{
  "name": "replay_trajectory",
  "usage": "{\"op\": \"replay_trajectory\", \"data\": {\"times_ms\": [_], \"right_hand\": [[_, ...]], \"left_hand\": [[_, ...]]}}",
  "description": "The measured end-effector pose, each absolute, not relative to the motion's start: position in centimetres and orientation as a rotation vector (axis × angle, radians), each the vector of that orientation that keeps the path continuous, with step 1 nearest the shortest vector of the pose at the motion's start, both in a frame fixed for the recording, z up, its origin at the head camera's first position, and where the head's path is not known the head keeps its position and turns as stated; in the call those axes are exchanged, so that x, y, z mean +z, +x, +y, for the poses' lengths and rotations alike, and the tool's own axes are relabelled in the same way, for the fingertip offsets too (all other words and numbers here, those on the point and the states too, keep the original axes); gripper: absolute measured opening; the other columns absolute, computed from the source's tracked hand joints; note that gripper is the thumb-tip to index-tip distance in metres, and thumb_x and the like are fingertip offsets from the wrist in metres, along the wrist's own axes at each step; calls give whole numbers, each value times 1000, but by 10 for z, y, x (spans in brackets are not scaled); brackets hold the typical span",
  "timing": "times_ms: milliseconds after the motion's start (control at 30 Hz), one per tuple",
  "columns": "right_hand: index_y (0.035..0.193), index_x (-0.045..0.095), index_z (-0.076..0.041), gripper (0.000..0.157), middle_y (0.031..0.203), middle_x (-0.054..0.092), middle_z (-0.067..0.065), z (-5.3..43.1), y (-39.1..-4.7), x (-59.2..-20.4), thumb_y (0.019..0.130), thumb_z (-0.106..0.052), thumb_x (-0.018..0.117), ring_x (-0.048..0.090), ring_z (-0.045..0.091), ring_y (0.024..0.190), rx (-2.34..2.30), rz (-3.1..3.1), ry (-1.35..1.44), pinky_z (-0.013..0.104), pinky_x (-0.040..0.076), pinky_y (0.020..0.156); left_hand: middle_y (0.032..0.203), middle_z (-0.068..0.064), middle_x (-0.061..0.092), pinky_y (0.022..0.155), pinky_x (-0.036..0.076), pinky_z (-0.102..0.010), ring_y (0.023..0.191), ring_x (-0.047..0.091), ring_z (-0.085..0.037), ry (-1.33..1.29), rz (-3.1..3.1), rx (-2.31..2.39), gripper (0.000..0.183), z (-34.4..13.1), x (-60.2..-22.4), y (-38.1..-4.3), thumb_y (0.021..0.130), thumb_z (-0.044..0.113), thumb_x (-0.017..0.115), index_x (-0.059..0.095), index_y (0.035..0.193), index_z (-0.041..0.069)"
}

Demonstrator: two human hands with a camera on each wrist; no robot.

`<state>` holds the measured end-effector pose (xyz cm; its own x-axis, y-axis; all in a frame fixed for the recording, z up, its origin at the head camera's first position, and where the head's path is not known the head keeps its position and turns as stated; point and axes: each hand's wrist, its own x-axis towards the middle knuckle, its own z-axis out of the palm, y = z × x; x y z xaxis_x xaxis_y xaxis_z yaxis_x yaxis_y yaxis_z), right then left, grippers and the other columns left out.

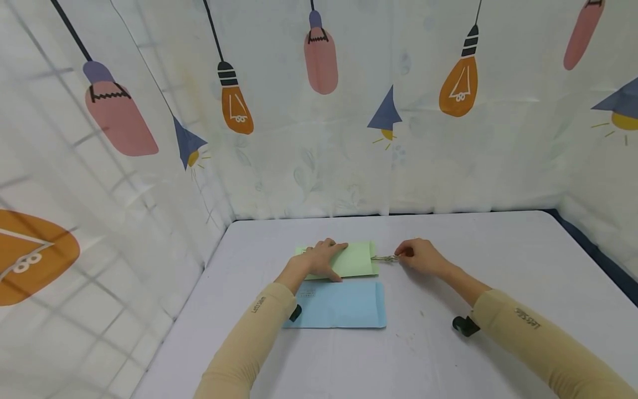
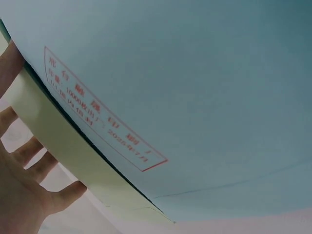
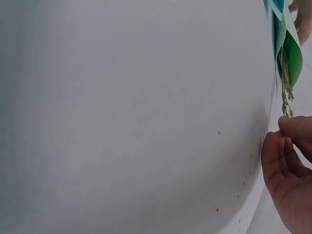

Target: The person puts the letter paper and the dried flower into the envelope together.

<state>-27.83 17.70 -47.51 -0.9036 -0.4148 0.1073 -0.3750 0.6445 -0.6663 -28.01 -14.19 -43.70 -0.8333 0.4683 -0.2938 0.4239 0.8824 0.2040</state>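
A light green envelope (image 1: 356, 261) lies on the table with its open end to the right. My left hand (image 1: 321, 259) rests on it with fingers spread, and the left wrist view shows that hand (image 2: 24, 190) along the green edge. To the right, my right hand (image 1: 423, 256) pinches the end of a thin dried plant sprig (image 1: 384, 258) between thumb and fingertips. In the right wrist view the sprig's (image 3: 285, 95) other end is inside the envelope's gaping mouth (image 3: 294, 61); how far in is hidden.
Just in front of the green envelope lies a light blue envelope (image 1: 344, 307), with red printed text (image 2: 102, 109) seen in the left wrist view. Small dark crumbs (image 3: 218, 209) dot the white tabletop (image 1: 448, 354). A patterned curtain (image 1: 319, 144) hangs behind the table.
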Motion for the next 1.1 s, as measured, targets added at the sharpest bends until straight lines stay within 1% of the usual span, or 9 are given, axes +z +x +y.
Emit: {"op": "replay_trajectory", "data": {"times_ms": [300, 433, 667, 800, 900, 1100], "right_hand": [[102, 73, -1, 11, 86, 65, 1, 166, -280, -474, 93, 1, 67, 55, 17, 76, -1119, 2771, -682, 32, 49, 67], [104, 72, -1, 12, 87, 65, 1, 161, -281, -474, 94, 2, 67, 56, 16, 75, -1146, 2752, -688, 31, 50, 65], [108, 70, 2, 14, 90, 66, 4, 158, -279, -472, 94, 2, 66, 59, 18, 78, -1174, 2735, -673, 32, 53, 67], [105, 70, 2, 13, 89, 65, 4, 159, -278, -473, 93, 1, 68, 59, 19, 80, -1145, 2770, -634, 32, 52, 69], [104, 71, 3, 12, 89, 65, 4, 158, -279, -474, 93, 0, 69, 60, 19, 79, -1140, 2775, -638, 32, 53, 68], [99, 73, 0, 9, 87, 67, 3, 151, -281, -479, 92, 0, 68, 59, 17, 78, -1140, 2788, -642, 33, 51, 70]], "left_hand": [[156, -10, 35, 110, 35, -58, 142, 36, -31, 658, 2711, 193, 98, -142, -436, -278, 84, 47, 85, 30, 163, 26], [157, -9, 35, 110, 35, -58, 142, 36, -30, 658, 2712, 190, 98, -141, -436, -278, 84, 48, 84, 30, 164, 27], [158, -10, 34, 112, 33, -59, 144, 34, -31, 658, 2709, 191, 99, -141, -435, -277, 85, 47, 84, 29, 164, 26], [158, -10, 34, 111, 34, -58, 144, 35, -31, 650, 2711, 190, 99, -142, -435, -277, 85, 48, 84, 29, 164, 26], [158, -9, 34, 111, 34, -57, 144, 34, -31, 647, 2711, 181, 99, -142, -435, -278, 85, 48, 84, 29, 164, 27], [159, -9, 33, 111, 34, -57, 144, 34, -30, 646, 2713, 181, 98, -143, -437, -278, 85, 48, 83, 28, 164, 28]]}}
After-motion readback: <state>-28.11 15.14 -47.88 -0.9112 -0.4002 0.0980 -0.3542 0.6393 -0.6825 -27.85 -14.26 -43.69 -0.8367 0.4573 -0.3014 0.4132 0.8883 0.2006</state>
